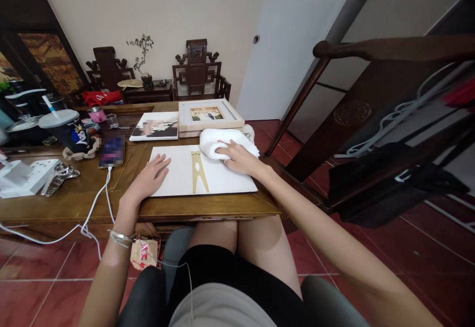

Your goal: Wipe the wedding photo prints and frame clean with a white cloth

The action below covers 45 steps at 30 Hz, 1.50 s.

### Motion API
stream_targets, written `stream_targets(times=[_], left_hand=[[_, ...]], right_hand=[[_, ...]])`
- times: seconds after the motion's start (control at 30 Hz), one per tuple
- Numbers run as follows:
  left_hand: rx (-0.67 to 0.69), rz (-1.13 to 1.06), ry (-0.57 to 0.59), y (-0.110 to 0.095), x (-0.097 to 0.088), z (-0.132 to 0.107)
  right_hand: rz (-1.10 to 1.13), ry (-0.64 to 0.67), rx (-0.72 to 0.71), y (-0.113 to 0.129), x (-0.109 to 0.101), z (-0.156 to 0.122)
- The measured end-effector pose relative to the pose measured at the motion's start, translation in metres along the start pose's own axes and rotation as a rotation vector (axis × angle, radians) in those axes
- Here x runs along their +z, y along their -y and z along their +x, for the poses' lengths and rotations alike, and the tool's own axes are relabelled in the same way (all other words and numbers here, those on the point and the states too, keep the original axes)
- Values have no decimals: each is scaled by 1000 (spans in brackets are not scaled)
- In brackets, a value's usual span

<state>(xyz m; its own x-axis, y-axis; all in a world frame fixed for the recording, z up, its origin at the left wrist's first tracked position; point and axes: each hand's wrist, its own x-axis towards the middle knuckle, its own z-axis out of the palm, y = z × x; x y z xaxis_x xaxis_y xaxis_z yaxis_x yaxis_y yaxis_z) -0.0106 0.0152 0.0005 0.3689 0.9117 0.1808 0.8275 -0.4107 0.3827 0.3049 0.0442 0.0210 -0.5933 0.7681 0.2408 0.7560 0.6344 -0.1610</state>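
Observation:
A white rectangular board (176, 176) lies at the table's front edge, with a gold A-shaped stand (198, 169) flat on it. My left hand (151, 176) rests on the board's left side, fingers stretched out, holding nothing. Over the far right corner of the board, my right hand (237, 158) grips a folded white towel (211, 141). Its fingertips press into the cloth, and part of the thumb side is hidden. The towel touches the board.
Behind the board are a light wooden picture frame (233, 116) and a photo panel (163, 129). To the left lie a phone (112, 151) with a white cable, a lidded cup (70, 129) and a power strip (29, 178). A dark wooden chair (326, 114) stands right.

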Motion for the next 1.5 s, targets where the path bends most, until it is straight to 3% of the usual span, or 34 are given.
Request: stream_targets(times=[0.1,0.33,0.43,0.53,0.77,0.87,1.0,1.2,1.3,1.4,1.5], left_hand=[[10,-18,-28,3,2,0],[22,-34,-49,1,0,-4],[13,-30,-38,-3,-2,-6],[5,-10,-34,-5,-2,-6],[-2,-4,-21,-4,-2,-5],[-5,-8,-23,-1,0,-5],[-6,-13,-32,0,1,-4],[-13,-6,-31,-3,2,-5],[-1,-2,-41,-4,2,-6],[18,-2,-55,-4,2,-6],[27,-11,-62,-2,2,-6]], right_hand=[[-27,-5,26,10,1,-10],[51,72,-112,64,-23,-88],[67,111,-124,75,-32,-103],[65,113,-106,68,-31,-92],[-15,33,-47,17,-3,-9],[-34,5,-25,6,4,9],[-33,19,-11,18,1,-9],[17,68,-78,70,-24,-87],[51,103,-86,87,-38,-112],[69,113,-79,85,-41,-109],[56,97,-62,63,-33,-80]])
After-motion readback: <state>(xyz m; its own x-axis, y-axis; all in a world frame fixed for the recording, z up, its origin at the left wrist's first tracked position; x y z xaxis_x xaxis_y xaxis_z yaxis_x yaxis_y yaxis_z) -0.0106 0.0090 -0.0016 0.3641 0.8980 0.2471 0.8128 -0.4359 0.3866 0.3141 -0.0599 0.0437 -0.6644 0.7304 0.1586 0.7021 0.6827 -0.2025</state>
